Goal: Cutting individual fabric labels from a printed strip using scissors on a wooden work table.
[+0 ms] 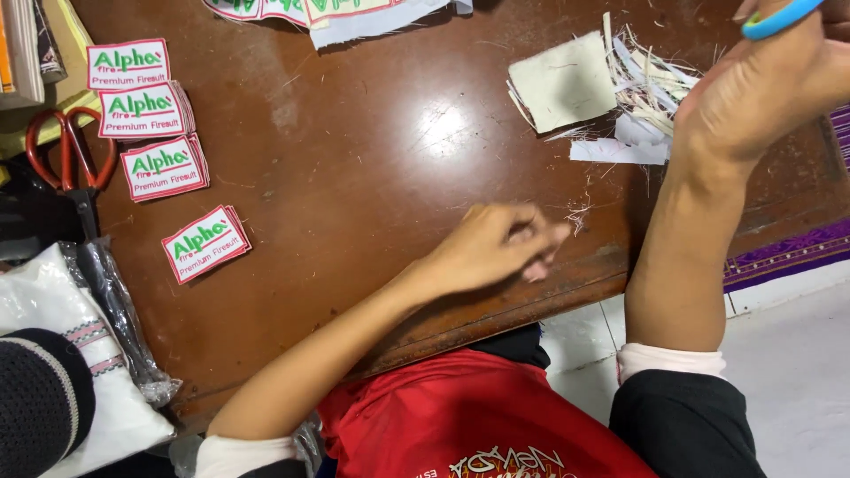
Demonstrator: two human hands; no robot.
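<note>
Brown wood carries the work: the left hand (500,248) rests near the table (354,177) edge, fingers curled together, pinching what look like loose threads. The right hand (761,88) is raised, blue scissors (779,18) looped on its fingers; its closure I cannot tell. The scrap pile (620,88) lies just left of it. 4 stacks of trimmed patches (159,133) sit far left. Tidying seems in hand; gathering scraps calls for a sweep.

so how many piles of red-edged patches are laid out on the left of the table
4 piles: top pile, second pile below it, third pile, and fourth pile lowest, set apart to the right. More uncut patches lie at the table's top edge, partly out of view.
</note>
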